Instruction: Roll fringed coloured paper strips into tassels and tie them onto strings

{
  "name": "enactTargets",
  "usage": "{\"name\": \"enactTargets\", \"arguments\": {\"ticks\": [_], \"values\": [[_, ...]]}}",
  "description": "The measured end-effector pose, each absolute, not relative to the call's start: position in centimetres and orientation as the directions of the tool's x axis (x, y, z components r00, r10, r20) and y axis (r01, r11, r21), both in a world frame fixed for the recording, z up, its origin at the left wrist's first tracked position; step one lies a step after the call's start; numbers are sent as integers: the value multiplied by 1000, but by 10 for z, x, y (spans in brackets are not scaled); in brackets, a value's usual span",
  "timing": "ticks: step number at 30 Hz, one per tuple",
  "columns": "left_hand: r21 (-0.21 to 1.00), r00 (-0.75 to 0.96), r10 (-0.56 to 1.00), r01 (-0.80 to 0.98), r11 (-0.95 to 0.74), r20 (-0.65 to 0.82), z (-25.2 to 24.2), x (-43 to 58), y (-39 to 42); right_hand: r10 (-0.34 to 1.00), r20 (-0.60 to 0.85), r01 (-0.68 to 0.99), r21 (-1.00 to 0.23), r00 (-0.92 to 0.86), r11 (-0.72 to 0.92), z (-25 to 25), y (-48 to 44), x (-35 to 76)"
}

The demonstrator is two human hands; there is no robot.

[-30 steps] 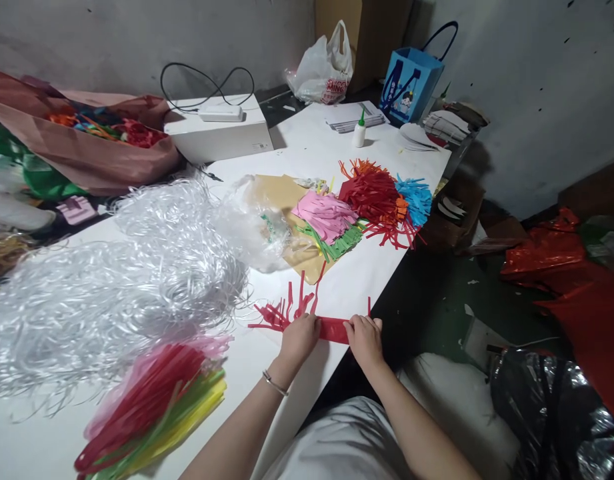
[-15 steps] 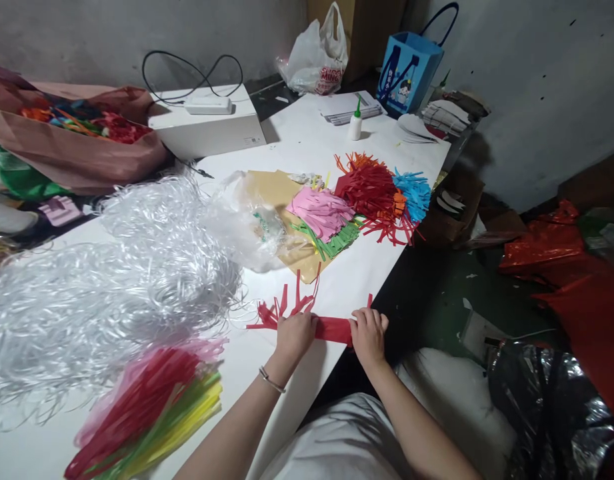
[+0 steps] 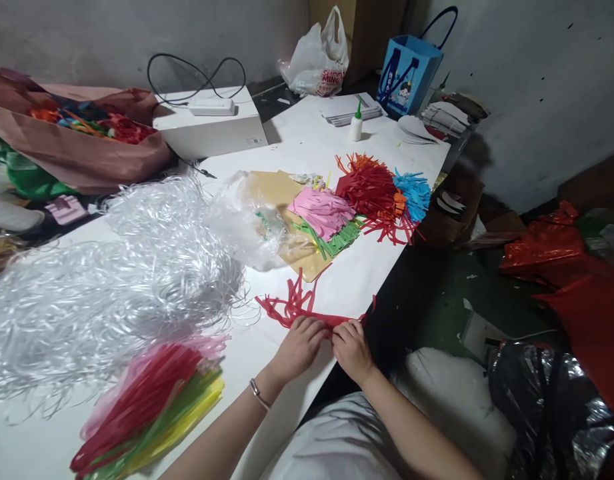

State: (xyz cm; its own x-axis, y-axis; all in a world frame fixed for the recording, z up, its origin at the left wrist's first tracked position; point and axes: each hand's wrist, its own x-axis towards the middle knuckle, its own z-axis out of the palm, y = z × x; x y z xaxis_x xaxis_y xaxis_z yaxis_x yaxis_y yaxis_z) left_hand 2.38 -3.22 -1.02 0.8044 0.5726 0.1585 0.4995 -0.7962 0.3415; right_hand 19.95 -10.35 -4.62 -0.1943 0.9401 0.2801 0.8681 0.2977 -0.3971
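A red fringed paper strip (image 3: 291, 305) lies near the table's front edge, its loose tassels fanning out to the left and up. My left hand (image 3: 301, 345) has its fingers curled over the middle of the strip. Close beside it, my right hand (image 3: 353, 348) grips the near edge with bent fingers, and a short red end sticks out past it. The fingertips of both hands are partly hidden under the knuckles. Beyond them rest a pink fringed bundle (image 3: 321, 212), a green one (image 3: 339, 241) and a dark red one (image 3: 367, 190).
Shiny white plastic strands (image 3: 137, 287) heap up on the left. In front of them lie red, green and yellow strips (image 3: 151, 400). A glue bottle (image 3: 356, 125), a white box (image 3: 211, 130) and a blue bag (image 3: 409, 73) stand farther back. Black plastic (image 3: 551, 400) is at right.
My hands have come closer together, the right one moving left along the red strip. The flat red band between them is now mostly covered, and the tassels have shifted.
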Motion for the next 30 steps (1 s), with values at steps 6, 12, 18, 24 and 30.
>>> {"name": "enactTargets", "arguments": {"ticks": [6, 12, 18, 24, 30], "values": [[319, 785, 602, 539, -780, 146, -24, 11, -34, 958, 235, 863, -436, -164, 255, -37, -109, 198], [391, 793, 591, 502, -771, 148, -17, 5, -20, 956, 283, 922, -343, -79, 178, -44, -103, 187], [370, 789, 599, 520, -770, 137, -16, 13, -26, 945, 308, 928, -309, -111, 210, -48, -99, 190], [371, 729, 673, 594, -714, 128, -18, 9, -29, 954, 299, 938, -326, -18, 120, -46, -114, 216], [387, 706, 706, 634, -669, 65, -16, 13, -23, 964, 267, 914, -394, 8, 102, -39, -118, 220]]}}
